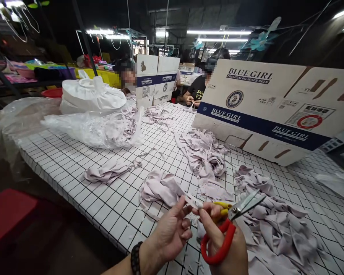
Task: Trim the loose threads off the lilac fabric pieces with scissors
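My left hand (pixel 170 229), with a dark braided bracelet at the wrist, pinches the end of a narrow pale fabric strip (pixel 192 201). The strip's other end lies at the fingertips of my right hand (pixel 229 244). Scissors (pixel 242 206) rest in my right hand, their blades apart and pointing up and away to the right. A red handle loop hangs at the palm, and yellow handle parts show by the fingers. Just beyond my left fingertips lies a bunched pale mauve cloth piece (pixel 162 188), and the strip seems to lead toward it.
Mauve cloth heaps lie at the middle (pixel 205 152) and right (pixel 278 225) of the checked tabletop (pixel 71 168). Large cardboard sheets (pixel 246 88) stand across it. A plastic bag (pixel 94 128) and a white bundle (pixel 93 95) sit left; a red stool (pixel 11 214) stands below. People sit opposite.
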`<state>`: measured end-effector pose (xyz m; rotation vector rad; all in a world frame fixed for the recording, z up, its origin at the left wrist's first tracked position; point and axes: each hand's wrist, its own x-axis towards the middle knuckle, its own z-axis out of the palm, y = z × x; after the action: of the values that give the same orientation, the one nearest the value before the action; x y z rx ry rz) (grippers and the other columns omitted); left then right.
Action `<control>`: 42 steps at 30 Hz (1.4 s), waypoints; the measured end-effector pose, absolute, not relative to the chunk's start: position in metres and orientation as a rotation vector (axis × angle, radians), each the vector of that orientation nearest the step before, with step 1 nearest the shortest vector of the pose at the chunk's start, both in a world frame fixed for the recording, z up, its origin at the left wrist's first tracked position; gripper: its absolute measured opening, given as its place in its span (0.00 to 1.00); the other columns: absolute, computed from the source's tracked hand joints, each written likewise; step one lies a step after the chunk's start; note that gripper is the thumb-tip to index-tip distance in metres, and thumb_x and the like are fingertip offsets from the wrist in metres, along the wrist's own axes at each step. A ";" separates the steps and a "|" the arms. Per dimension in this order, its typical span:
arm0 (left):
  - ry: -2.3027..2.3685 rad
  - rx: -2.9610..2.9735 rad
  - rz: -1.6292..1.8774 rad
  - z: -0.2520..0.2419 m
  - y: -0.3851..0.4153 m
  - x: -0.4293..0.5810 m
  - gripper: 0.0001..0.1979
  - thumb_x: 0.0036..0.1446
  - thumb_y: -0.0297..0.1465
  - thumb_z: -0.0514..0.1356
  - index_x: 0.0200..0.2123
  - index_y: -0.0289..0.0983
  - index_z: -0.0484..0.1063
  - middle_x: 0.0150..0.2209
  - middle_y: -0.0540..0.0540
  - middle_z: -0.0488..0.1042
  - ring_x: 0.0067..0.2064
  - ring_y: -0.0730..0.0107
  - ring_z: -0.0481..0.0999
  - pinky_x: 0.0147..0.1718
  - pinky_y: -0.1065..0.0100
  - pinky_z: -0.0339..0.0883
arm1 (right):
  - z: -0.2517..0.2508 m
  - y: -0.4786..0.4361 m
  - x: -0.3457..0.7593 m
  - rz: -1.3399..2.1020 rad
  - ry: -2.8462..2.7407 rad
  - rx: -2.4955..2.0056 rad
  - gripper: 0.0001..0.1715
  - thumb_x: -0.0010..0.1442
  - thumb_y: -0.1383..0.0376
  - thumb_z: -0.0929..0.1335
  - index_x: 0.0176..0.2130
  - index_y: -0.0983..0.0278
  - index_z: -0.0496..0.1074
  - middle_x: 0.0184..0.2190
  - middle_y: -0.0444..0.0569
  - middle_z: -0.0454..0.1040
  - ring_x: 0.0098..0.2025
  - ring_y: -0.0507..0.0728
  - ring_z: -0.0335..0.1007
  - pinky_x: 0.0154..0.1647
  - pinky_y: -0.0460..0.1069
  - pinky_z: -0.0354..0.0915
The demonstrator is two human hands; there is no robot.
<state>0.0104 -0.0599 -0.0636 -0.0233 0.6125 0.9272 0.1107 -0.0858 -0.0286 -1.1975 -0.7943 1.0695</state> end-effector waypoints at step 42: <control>0.841 0.129 1.365 -0.027 -0.028 -0.110 0.07 0.62 0.30 0.61 0.36 0.32 0.69 0.45 0.41 0.78 0.12 0.94 0.56 0.07 0.85 0.43 | -0.065 0.014 0.034 1.684 -1.360 -1.107 0.26 0.44 0.51 0.76 0.28 0.61 0.61 0.22 0.39 0.67 0.19 0.47 0.56 0.19 0.44 0.54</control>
<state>-0.1103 -0.0279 -0.0266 0.1292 0.8408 1.3653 0.0338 0.0143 -0.0654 -1.1069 -1.3602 1.6837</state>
